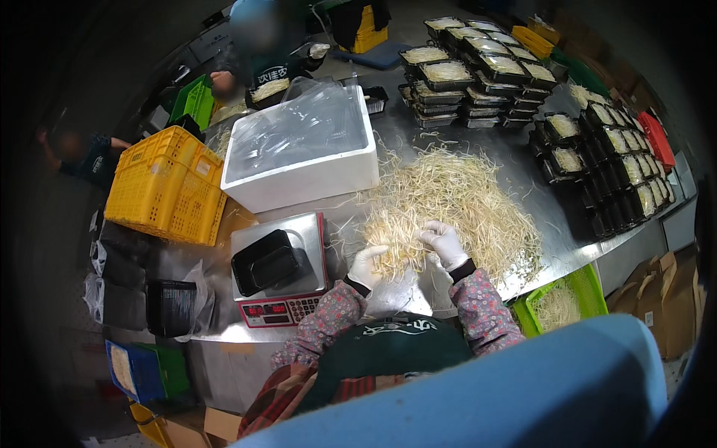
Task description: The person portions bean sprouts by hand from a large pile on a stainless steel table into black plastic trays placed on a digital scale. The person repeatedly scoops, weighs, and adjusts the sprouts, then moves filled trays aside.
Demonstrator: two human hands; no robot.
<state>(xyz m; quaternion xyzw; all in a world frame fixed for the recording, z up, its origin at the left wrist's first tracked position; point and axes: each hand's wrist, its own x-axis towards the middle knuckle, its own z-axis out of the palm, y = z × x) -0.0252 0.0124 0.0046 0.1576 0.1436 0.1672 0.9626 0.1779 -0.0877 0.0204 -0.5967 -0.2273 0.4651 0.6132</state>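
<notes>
My gloved left hand (pixel 366 265) is closed on the left side of a clump of pale bean sprouts (pixel 396 237), and my gloved right hand (pixel 441 245) grips its right side. Behind them a wide loose pile of sprouts (pixel 470 194) covers the steel table (pixel 553 254). To the left of my hands, a black plastic tray (pixel 263 261) rests on a digital scale (pixel 305 246) with a red-edged front panel.
Around the work are a white foam box (pixel 299 183), yellow crates (pixel 160 187), stacked filled trays (pixel 444 72), more stacks at right (pixel 627 164), a green crate (pixel 597 287) and empty trays (pixel 168 306). Co-workers (pixel 261 52) stand across and at left (pixel 97 160).
</notes>
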